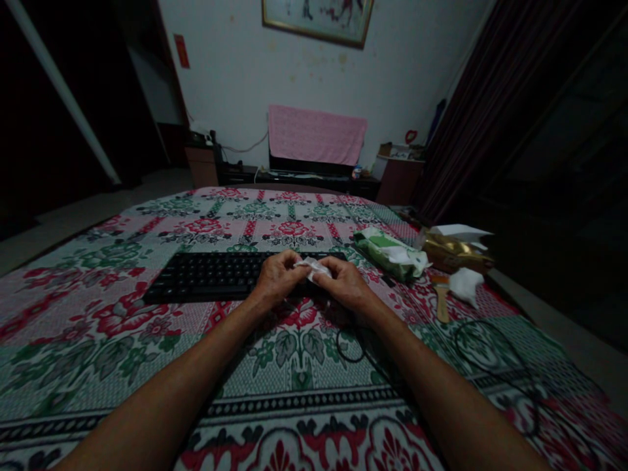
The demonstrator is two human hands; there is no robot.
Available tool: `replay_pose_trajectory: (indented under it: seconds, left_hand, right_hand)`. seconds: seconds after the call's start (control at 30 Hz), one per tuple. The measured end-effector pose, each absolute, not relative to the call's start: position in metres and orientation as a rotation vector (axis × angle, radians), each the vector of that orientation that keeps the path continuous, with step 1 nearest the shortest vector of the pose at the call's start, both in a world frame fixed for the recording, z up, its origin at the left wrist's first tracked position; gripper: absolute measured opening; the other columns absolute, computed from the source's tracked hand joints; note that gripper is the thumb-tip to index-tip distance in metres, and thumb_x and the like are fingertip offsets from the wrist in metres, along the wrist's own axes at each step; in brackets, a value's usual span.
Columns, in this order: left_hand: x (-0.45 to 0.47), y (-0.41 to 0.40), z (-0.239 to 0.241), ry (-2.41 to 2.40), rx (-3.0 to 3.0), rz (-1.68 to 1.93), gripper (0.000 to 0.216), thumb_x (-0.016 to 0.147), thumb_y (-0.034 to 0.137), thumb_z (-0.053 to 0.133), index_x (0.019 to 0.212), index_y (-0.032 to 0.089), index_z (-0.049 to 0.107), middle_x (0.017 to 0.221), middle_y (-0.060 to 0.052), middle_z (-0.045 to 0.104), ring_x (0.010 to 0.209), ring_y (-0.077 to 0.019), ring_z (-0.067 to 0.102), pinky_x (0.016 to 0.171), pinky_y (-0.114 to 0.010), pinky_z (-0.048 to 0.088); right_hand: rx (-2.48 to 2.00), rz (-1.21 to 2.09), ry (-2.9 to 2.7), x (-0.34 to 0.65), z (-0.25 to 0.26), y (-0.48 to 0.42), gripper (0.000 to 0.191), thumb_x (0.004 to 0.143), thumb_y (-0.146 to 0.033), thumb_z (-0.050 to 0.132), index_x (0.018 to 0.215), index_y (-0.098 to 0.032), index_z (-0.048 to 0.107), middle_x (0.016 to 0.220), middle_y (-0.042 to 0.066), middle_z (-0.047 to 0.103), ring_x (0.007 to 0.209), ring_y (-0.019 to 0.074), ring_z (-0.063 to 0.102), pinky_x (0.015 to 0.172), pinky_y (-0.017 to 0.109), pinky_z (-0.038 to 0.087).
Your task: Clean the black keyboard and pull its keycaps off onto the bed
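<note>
Both hands meet over the right part of a black keyboard [206, 275], which lies flat on a flowered bedspread [122, 373]. Between them is a small crumpled white tissue [314, 265]. My left hand [280, 278] pinches its left end between thumb and fingers. The other end is pinched by my right hand [346, 281]. Part of the keyboard is hidden behind my hands. Whether the hands touch the keys, I cannot tell.
On the right lie a green tissue pack [390, 254], a gold tissue box [449, 252], a wooden-handled brush [442, 301] and a wad of white tissue [466, 285]. A black cable [490, 366] loops across the bedspread. A pink cloth [316, 134] hangs at the far wall.
</note>
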State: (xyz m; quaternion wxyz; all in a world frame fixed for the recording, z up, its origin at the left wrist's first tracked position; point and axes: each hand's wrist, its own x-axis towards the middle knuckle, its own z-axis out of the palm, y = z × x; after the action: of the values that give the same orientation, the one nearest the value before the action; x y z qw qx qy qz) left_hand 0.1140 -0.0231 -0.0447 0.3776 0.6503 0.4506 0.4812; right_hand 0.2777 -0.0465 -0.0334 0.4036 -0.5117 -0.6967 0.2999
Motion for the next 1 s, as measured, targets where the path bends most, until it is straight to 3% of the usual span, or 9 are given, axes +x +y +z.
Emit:
replay_pose_trajectory:
  seconds: [0.43,0.63,1.0]
  left_hand:
    - [0.117,-0.025,-0.04,1.011,1.626,1.159,0.018,0.068,0.028,0.057,0.08,0.015,0.056,0.059,0.004,0.058,0.054,-0.0104,0.055,0.05,-0.019,0.04]
    - [0.114,-0.019,-0.05,1.14,1.787,1.191,0.017,0.069,0.03,0.057,0.075,0.015,0.062,0.06,0.003,0.058,0.053,-0.0091,0.051,0.05,-0.018,0.038]
    - [0.115,-0.031,-0.041,1.257,2.08,1.195,0.014,0.071,0.025,0.055,0.077,0.016,0.063,0.065,0.003,0.06,0.058,-0.0093,0.052,0.053,-0.018,0.036]
  right_hand:
    - [-1.204,0.907,-1.637,0.28,-0.033,-0.045,0.021,0.071,-0.035,0.055,0.08,-0.017,0.058,0.068,-0.003,0.055,0.058,0.0094,0.048,0.053,0.02,0.038]
    - [-1.238,0.808,-1.616,0.282,-0.033,-0.043,0.017,0.069,-0.032,0.055,0.077,-0.017,0.058,0.066,-0.004,0.052,0.059,0.0095,0.046,0.054,0.02,0.036]
    - [-1.268,0.691,-1.64,0.279,-0.036,-0.041,0.019,0.068,-0.031,0.056,0.078,-0.017,0.063,0.072,-0.001,0.061,0.064,0.012,0.053,0.058,0.022,0.04]
